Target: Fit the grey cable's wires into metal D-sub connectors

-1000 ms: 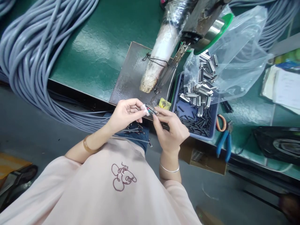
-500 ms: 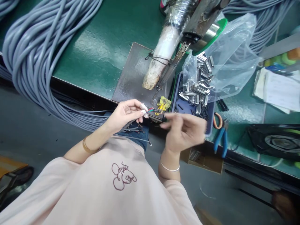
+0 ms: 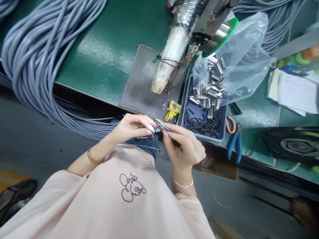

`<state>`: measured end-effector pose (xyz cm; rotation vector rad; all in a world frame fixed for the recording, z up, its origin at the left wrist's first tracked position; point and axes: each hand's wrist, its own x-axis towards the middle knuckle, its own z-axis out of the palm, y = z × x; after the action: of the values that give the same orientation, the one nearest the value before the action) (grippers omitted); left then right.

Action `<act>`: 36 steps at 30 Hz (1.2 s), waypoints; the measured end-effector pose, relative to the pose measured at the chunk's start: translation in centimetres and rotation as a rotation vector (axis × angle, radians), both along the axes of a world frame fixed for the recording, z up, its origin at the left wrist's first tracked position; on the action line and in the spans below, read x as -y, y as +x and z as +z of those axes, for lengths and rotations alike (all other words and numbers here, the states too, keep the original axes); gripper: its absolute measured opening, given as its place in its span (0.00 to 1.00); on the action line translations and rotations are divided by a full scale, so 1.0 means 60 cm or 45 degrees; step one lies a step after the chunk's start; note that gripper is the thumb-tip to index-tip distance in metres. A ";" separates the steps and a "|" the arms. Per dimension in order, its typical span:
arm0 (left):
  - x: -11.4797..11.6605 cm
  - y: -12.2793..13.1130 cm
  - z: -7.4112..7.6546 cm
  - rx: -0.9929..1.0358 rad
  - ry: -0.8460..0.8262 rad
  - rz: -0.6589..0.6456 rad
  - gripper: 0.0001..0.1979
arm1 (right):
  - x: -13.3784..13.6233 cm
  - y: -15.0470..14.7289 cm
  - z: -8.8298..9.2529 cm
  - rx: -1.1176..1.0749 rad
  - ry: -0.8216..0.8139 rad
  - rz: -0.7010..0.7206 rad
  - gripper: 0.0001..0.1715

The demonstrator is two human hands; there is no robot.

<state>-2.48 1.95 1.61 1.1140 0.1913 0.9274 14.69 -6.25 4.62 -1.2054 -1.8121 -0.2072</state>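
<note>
My left hand (image 3: 131, 127) is closed on the end of a grey cable, whose thin red, green and orange wires (image 3: 157, 126) fan out at the fingertips. A metal multi-pin connector (image 3: 160, 124) sits at these wires, between both hands. The thumb and fingers of my right hand (image 3: 185, 144) pinch the connector at its right end. Whether every wire is joined to it is too small to tell. Just beyond, a yellow clip-like piece (image 3: 172, 110) lies on the dark board (image 3: 139, 79). Other cable ends (image 3: 147, 137) rest on my lap below the hands.
A wrapped white tube (image 3: 166, 59) and a metal wire-feed arm (image 3: 180, 71) hang over the board. The blue tray (image 3: 183, 124) holds connectors and small black sleeves. Pliers (image 3: 234, 142) lie right of it. Thick grey cable coils (image 3: 32, 56) spill over the table edge at left.
My right hand has moved left and down from beside the tray to the connector and now pinches it. The connector has turned and shifted slightly downward; my left hand keeps its hold.
</note>
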 end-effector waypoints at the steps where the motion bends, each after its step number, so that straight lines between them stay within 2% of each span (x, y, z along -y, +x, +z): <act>1: -0.001 -0.004 -0.001 -0.004 0.026 -0.017 0.22 | 0.000 -0.002 0.000 0.003 0.013 0.022 0.14; 5: -0.006 -0.015 -0.008 -0.059 0.077 -0.015 0.19 | 0.001 -0.004 -0.004 0.040 0.093 0.062 0.13; 8: -0.007 -0.017 -0.014 -0.066 0.102 -0.016 0.21 | 0.001 -0.004 -0.008 0.048 0.133 0.028 0.14; 11: -0.004 -0.014 -0.013 -0.034 0.111 -0.027 0.22 | -0.002 -0.007 -0.014 0.012 0.131 0.019 0.14; 13: 0.000 -0.007 -0.009 -0.043 0.064 0.005 0.19 | -0.006 -0.010 -0.020 -0.063 0.103 -0.009 0.14; 18: 0.008 0.021 0.000 -0.247 -0.030 0.370 0.04 | -0.026 -0.019 -0.041 -0.282 -0.040 -0.130 0.12; 22: 0.004 0.041 0.003 -0.374 0.018 0.589 0.04 | -0.038 -0.019 -0.052 -0.293 -0.077 -0.114 0.09; 30: -0.005 0.057 -0.002 -0.588 0.339 0.898 0.04 | -0.055 -0.010 -0.050 -0.187 -0.035 -0.140 0.10; 33: -0.009 0.059 -0.002 -0.613 0.453 0.941 0.03 | -0.060 -0.010 -0.047 -0.202 -0.025 -0.153 0.09; 36: -0.014 0.060 -0.001 -0.603 0.463 0.932 0.03 | -0.065 -0.008 -0.046 -0.220 -0.027 -0.153 0.09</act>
<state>1.13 2.77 1.57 1.6386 0.8907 1.3604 14.20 -2.33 1.83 -1.3077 -1.5982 -0.1479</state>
